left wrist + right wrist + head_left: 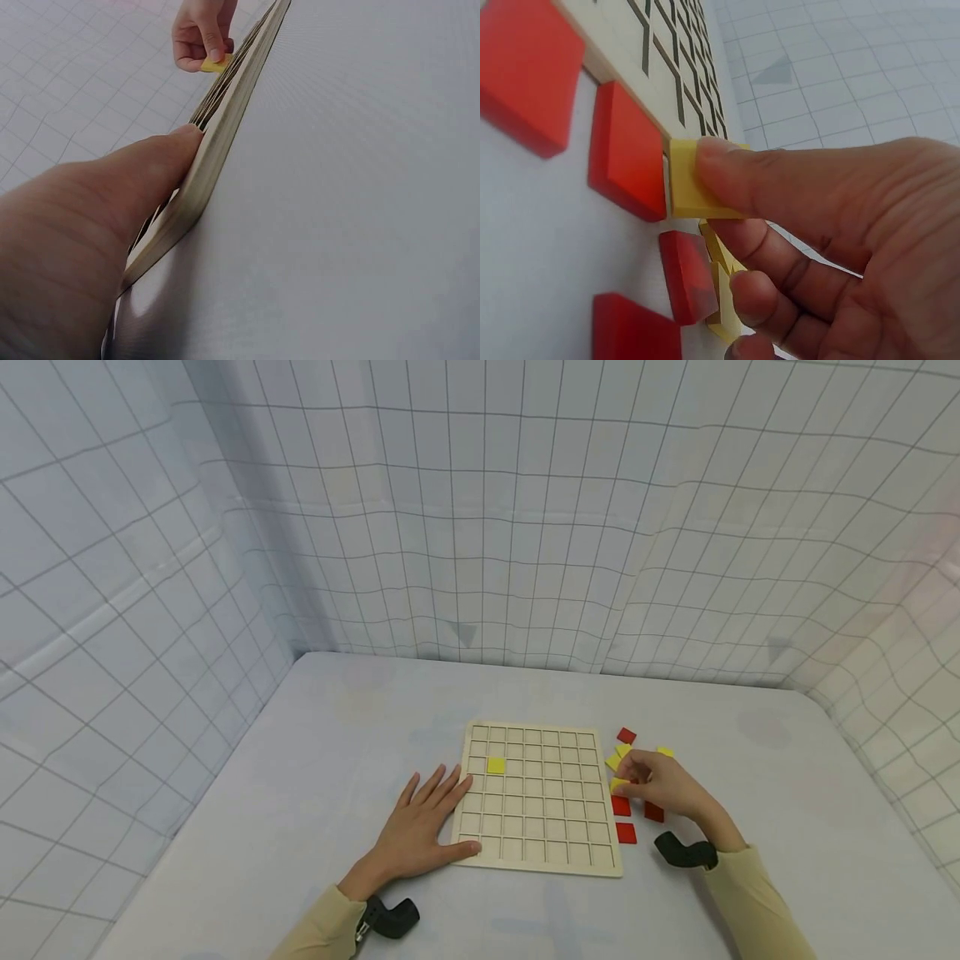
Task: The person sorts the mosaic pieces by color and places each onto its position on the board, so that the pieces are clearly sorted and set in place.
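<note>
A pale wooden grid board (536, 852) lies on the table, and one yellow square tile (496, 766) sits in a cell at its upper left. Spread fingers of my left hand (420, 831) rest along the board's left edge, its thumb (169, 161) on the near corner. Beside the board's right edge, my right hand (663, 785) pinches another yellow tile (686, 180) between thumb and fingers, just above the table. Red tiles (626, 154) and more yellow tiles (724, 300) lie loosely around and under that hand, which partly hides them.
The white table (360, 718) extends around the board on every side. White curtains with a dark grid (480, 527) hang behind the table and on both sides. Black camera mounts (686, 852) are strapped to both wrists.
</note>
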Available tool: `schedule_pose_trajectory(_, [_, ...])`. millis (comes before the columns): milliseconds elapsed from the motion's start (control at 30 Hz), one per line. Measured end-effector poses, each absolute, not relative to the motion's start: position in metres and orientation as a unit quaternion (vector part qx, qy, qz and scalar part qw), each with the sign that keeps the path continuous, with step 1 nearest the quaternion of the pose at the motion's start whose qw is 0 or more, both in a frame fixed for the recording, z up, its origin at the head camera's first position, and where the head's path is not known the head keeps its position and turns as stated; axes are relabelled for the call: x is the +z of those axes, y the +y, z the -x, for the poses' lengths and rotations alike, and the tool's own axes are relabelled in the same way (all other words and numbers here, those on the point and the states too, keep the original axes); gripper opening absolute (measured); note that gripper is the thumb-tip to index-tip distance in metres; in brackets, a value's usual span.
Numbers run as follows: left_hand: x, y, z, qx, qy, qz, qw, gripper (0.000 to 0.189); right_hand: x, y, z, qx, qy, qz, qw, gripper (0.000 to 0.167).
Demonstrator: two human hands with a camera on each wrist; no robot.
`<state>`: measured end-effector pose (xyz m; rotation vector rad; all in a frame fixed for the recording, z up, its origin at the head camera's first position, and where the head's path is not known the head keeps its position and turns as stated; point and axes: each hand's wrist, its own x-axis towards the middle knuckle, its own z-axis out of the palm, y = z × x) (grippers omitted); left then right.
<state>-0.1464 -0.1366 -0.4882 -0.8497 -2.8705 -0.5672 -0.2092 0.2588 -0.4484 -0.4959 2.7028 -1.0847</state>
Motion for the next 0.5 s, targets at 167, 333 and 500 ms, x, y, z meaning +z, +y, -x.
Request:
schedule_pose_trajectory(167, [-0.4883, -0.1370, 0.1465, -0.181, -0.942, 0.277, 0.046, 0.090, -0.4480, 0.2607, 0.2089, -0.381, 0.904, 0.169, 0.090, 0.018])
schedule_pose_trajectory(333, [-0.4878, -0.1371, 0.1462, -0.178, -0.943, 0.277, 0.045, 0.090, -0.4470, 0.2600, 0.2093, -0.409, 0.893, 0.160, 0.099, 0.018])
schedule_pose_trajectory(500, [-0.4879, -0.1369, 0.1461, -0.177, -0.943, 0.278, 0.047, 0.090, -0.4469, 0.2567, 0.2096, -0.422, 0.888, 0.159, 0.091, 0.023])
